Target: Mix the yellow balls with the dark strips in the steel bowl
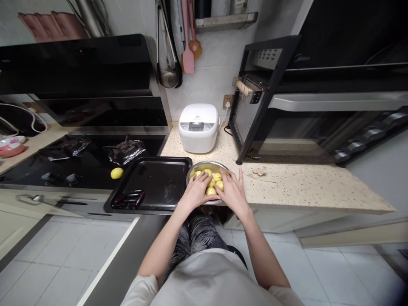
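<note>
A round metal bowl (227,166) holds several yellow lemons (211,191) and stands at the counter's front edge. My left hand (199,190) reaches over its left side, fingers stretched out and touching the fruit. From the right, my right hand (233,191) lies across the rim with its fingers spread over the lemons and its thumb near the left one. Neither hand is visibly closed around a single fruit. Parts of the lemons and of the near rim are hidden beneath my hands.
Left of the bowl lies a black baking tray (159,180) with dark, glossy, elongated things (130,199) on it. One more lemon (116,173) rests on the black stove (92,170). A white rice cooker (198,129) stands behind the bowl, a black oven (306,131) to the right.
</note>
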Demonstrator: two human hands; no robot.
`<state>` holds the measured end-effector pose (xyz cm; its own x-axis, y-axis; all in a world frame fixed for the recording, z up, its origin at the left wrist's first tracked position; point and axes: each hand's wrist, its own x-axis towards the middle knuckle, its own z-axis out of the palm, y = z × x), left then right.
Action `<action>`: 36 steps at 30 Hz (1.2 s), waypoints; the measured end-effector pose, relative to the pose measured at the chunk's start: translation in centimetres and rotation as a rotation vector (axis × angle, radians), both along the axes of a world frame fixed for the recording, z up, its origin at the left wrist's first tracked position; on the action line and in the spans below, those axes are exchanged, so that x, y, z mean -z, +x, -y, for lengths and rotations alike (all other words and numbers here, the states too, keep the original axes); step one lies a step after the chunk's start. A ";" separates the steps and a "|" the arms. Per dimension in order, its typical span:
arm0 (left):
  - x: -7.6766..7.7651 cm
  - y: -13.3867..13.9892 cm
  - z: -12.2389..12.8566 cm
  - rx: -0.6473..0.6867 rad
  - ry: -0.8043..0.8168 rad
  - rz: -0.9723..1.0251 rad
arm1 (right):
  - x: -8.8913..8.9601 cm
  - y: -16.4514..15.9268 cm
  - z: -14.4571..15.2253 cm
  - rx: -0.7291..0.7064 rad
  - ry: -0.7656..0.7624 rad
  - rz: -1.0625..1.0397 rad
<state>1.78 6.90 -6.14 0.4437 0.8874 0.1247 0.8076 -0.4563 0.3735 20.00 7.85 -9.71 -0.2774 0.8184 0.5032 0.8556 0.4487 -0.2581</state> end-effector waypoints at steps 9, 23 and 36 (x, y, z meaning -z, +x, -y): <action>0.4 0.7 0.3 -0.039 -0.001 0.084 | 1.8 0.0 -1.2 -0.056 -0.102 -0.259; -0.4 -6.1 4.1 -0.210 0.169 0.160 | -0.7 0.9 1.1 -0.108 -0.049 -0.357; -0.4 -3.7 5.6 -0.098 0.040 0.102 | -1.9 -1.1 4.0 -0.347 -0.011 -0.204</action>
